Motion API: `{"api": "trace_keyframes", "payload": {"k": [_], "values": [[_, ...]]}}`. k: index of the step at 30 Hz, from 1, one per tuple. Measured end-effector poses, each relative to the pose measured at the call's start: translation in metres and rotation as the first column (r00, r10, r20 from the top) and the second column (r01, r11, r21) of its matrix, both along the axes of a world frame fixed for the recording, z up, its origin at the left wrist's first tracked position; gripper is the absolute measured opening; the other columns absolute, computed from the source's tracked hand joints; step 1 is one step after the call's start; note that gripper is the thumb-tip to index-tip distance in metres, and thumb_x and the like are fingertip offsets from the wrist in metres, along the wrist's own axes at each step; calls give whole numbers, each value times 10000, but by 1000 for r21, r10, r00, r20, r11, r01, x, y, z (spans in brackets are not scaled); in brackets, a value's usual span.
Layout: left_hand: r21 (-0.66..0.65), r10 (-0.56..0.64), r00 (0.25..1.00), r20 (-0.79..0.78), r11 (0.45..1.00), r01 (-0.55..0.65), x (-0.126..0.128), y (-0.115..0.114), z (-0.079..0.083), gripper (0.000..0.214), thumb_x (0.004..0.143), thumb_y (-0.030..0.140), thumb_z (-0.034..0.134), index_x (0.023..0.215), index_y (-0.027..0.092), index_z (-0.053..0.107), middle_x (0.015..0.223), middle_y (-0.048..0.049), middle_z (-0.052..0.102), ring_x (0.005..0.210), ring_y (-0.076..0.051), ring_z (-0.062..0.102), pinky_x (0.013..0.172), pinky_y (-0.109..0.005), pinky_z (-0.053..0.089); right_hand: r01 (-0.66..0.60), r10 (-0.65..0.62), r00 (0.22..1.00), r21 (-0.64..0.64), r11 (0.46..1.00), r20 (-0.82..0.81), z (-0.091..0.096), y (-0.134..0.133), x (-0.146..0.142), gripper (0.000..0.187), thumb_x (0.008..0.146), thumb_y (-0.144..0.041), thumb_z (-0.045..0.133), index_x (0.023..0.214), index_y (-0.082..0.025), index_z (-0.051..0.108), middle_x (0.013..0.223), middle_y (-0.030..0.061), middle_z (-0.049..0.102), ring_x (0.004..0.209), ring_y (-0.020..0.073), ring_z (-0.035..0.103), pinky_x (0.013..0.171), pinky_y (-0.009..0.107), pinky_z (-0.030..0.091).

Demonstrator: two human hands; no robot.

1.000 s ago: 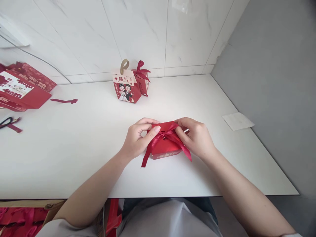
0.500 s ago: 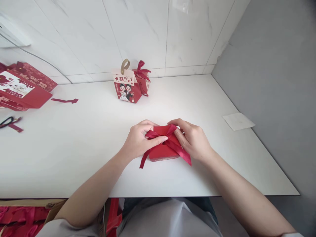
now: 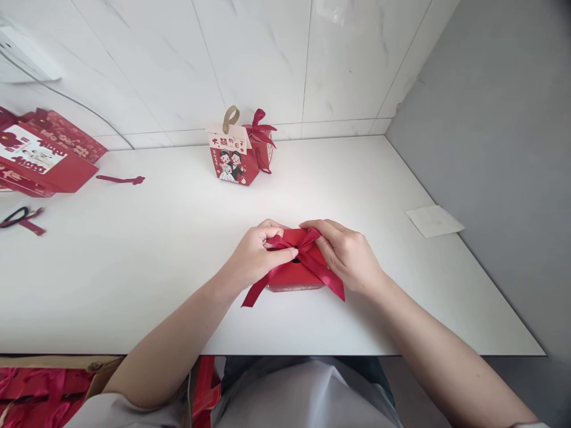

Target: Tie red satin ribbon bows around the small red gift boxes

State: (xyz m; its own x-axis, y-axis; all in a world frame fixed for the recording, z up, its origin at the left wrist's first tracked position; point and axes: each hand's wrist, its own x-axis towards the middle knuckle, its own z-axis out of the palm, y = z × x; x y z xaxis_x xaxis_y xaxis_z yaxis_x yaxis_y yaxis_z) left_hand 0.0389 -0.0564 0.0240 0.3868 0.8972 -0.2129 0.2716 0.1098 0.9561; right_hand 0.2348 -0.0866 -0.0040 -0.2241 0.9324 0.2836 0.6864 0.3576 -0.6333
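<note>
A small red gift box (image 3: 294,275) lies on the white table (image 3: 156,255) in front of me, with a dark red satin ribbon (image 3: 312,261) across its top. My left hand (image 3: 254,258) pinches the ribbon's left loop, thumb and forefinger closed. My right hand (image 3: 345,255) grips the right loop at the knot, fingers curled. Two ribbon tails hang over the box's front edge, one to the left and one to the right.
Two finished red gift boxes (image 3: 238,151) stand near the back wall, one with a bow. A stack of flat red boxes (image 3: 40,160) lies at the far left, with a loose ribbon piece (image 3: 120,179) and scissors (image 3: 18,217). A white paper square (image 3: 433,220) lies at the right.
Both hands have drawn the ribbon loops closer together over the box's top. The left tail has swung a little to the left.
</note>
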Motion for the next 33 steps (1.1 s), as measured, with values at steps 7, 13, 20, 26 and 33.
{"api": "trace_keyframes", "payload": {"k": [7,13,20,26,33], "values": [[4,-41,999,28,999,41,-3,1,3,272,742,225,621,570,164,419,953,-28,585,750,-141,579,629,-280,488,-16,15,1000,-22,1000,-24,1,0,0,272,1026,-236,349,1140,-258,596,1032,28,710,782,175,675,704,297,512],[57,1,1000,0,998,-1,0,-2,0,384,753,360,717,581,167,434,973,-44,597,799,-173,611,668,-306,498,10,-9,1000,5,1000,-9,1,-1,2,267,1021,-227,354,1110,-254,604,1011,26,711,767,167,670,687,283,497],[52,8,1000,-12,999,-8,6,-6,3,320,732,200,645,557,165,379,1069,-48,601,768,-156,599,624,-292,481,20,-23,997,41,999,79,1,-2,0,288,997,-208,356,1123,-257,611,996,21,718,674,151,646,599,267,461],[1,7,1000,19,1000,-7,5,-5,3,314,711,190,646,541,161,383,1068,-41,585,743,-145,582,607,-285,464,30,-33,995,38,999,89,2,-3,-2,313,979,-173,354,1132,-256,613,1023,16,721,690,153,656,596,271,465],[-19,-9,999,44,1000,9,2,-2,0,192,755,245,688,624,160,577,1182,-57,576,835,-172,635,675,-304,512,82,-82,996,6,997,39,1,-3,-2,313,978,-174,341,1129,-247,606,1041,24,722,693,164,664,609,289,489]]}}
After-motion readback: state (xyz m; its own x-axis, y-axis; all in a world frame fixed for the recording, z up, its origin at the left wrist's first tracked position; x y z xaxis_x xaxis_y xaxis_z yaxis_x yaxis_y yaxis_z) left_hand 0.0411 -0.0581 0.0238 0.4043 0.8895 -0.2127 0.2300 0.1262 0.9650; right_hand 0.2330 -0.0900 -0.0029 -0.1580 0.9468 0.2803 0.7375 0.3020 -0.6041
